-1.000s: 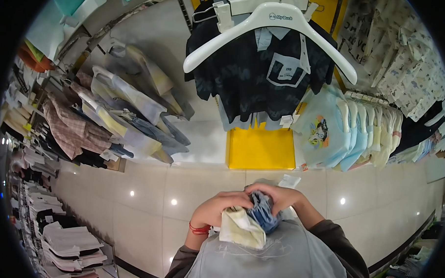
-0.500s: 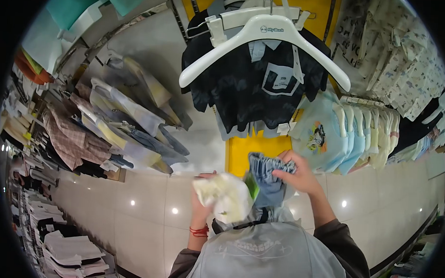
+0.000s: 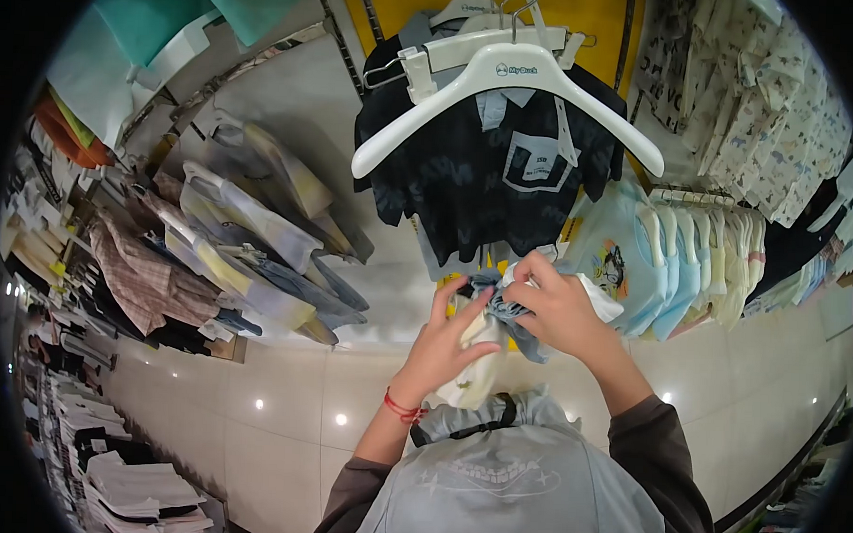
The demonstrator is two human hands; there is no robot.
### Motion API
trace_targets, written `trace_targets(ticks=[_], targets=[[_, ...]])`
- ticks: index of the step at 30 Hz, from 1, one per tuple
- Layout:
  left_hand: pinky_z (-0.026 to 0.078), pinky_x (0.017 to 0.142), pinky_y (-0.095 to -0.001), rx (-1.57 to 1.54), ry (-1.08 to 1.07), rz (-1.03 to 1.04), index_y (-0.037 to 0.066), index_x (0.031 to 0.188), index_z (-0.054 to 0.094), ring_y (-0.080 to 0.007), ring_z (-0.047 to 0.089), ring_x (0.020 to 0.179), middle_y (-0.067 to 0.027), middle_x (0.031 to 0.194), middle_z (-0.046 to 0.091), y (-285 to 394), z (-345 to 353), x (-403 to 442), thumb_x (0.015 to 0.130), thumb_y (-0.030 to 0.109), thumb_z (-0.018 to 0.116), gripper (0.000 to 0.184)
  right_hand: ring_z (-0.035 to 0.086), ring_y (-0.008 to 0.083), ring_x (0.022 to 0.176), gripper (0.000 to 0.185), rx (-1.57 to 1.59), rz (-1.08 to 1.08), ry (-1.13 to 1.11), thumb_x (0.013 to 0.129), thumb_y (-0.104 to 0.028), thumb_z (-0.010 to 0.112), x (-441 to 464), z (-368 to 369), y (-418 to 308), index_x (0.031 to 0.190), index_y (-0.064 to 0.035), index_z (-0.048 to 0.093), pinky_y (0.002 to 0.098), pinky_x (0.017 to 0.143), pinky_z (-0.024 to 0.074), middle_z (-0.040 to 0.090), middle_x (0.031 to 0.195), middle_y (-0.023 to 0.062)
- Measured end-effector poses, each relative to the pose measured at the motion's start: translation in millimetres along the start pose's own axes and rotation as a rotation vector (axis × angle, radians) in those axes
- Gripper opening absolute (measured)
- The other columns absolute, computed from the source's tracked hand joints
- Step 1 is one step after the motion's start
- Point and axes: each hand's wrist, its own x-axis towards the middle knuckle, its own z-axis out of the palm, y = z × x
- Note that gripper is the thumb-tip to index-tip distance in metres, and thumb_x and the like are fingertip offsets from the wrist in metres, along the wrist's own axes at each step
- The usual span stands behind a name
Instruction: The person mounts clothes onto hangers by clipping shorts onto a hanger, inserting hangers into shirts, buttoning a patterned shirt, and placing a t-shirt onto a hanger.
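My left hand [image 3: 447,347] has its fingers bent around bunched clothing, with the thumb across a cream-coloured garment [image 3: 475,367] that hangs below. Close beside it, my right hand [image 3: 558,309] pinches a blue denim garment [image 3: 527,340] with a gathered waistband. White cloth [image 3: 598,299] sticks out past my right hand. Both hands are nearly together, and the clothing between them is partly hidden by fingers. Above them hangs a bare white hanger [image 3: 513,72], in front of a black short-sleeved shirt [image 3: 467,193] with a light chest patch.
Pale shirts [image 3: 250,213] hang on a rack at left, near a plaid garment [image 3: 149,276]. At right hang light blue T-shirts [image 3: 633,264] and printed clothes [image 3: 779,119]. Folded stacks [image 3: 142,487] lie lower left. A grey apron-like garment [image 3: 522,495] covers my front above the tiled floor [image 3: 281,393].
Both hands have moved up and closer together, bringing the cream and denim garments against each other. White cloth now shows at the right. The view has shifted slightly.
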Motion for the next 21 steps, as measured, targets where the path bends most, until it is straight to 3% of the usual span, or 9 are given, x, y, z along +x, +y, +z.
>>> trace_targets(ticks=[4,7,10,13,17,19,21], targets=[[0.042,0.092,-0.037,-0.062,0.032,-0.025,0.003,0.113,0.056,-0.033,0.044,0.118,-0.0146,0.134,0.035,2,4,23,0.07,0.017,0.074,0.049,0.058,0.0195,0.065,0.023,0.035,0.032,0.0,0.061,-0.007,0.071,4,3,-2,0.081,-0.009,0.058,0.0308,0.052,0.0484,0.049,0.086,0.0025],[0.049,0.074,-0.0377,-0.05,0.086,0.124,0.001,0.097,0.059,-0.0321,0.06,0.088,-0.0128,0.116,0.051,-12,7,35,0.073,0.021,0.071,0.033,0.059,0.0219,0.068,0.025,0.115,0.115,0.005,0.062,-0.01,0.073,4,6,6,0.082,-0.0078,0.058,0.0324,0.056,0.0484,0.05,0.084,0.0031],[0.048,0.072,-0.0376,-0.121,-0.024,0.104,0.0,0.091,0.059,-0.0327,0.06,0.084,-0.0125,0.094,0.06,-18,4,44,0.075,0.017,0.068,0.025,0.058,0.0233,0.071,0.026,0.212,0.208,-0.001,0.064,-0.013,0.075,4,4,15,0.082,-0.0068,0.058,0.0329,0.061,0.0474,0.052,0.082,0.0039],[0.048,0.071,-0.0371,-0.021,-0.031,0.123,0.0,0.093,0.059,-0.0343,0.059,0.082,-0.0138,0.085,0.06,-21,4,52,0.076,0.014,0.064,0.022,0.058,0.0222,0.073,0.025,0.408,0.298,0.014,0.067,-0.015,0.076,-2,5,34,0.081,-0.0049,0.058,0.0313,0.066,0.0455,0.055,0.081,0.0049],[0.047,0.071,-0.036,-0.021,0.063,0.172,0.001,0.093,0.06,-0.0345,0.059,0.084,-0.0133,0.091,0.061,-27,-2,74,0.077,0.012,0.063,0.019,0.055,0.0141,0.075,0.025,0.483,0.472,0.116,0.07,-0.014,0.076,-28,-3,82,0.074,-0.0029,0.055,0.0267,0.071,0.0426,0.057,0.085,0.0035],[0.048,0.071,-0.0356,-0.003,0.049,0.171,0.001,0.093,0.061,-0.0342,0.06,0.085,-0.0134,0.092,0.061,-25,-11,92,0.078,0.012,0.063,0.019,0.055,0.0131,0.074,0.025,0.27,0.426,0.271,0.073,-0.013,0.074,-44,-14,118,0.068,-0.0026,0.052,0.0258,0.069,0.0427,0.057,0.078,0.0042],[0.048,0.072,-0.0348,0.002,0.055,0.166,0.0,0.094,0.062,-0.0341,0.06,0.083,-0.0139,0.091,0.062,-19,-20,112,0.077,0.012,0.064,0.02,0.052,0.0088,0.072,0.02,0.65,0.592,0.524,0.078,-0.011,0.07,-49,-35,135,0.071,-0.0057,0.052,0.0228,0.067,0.0408,0.056,0.075,0.0006]])
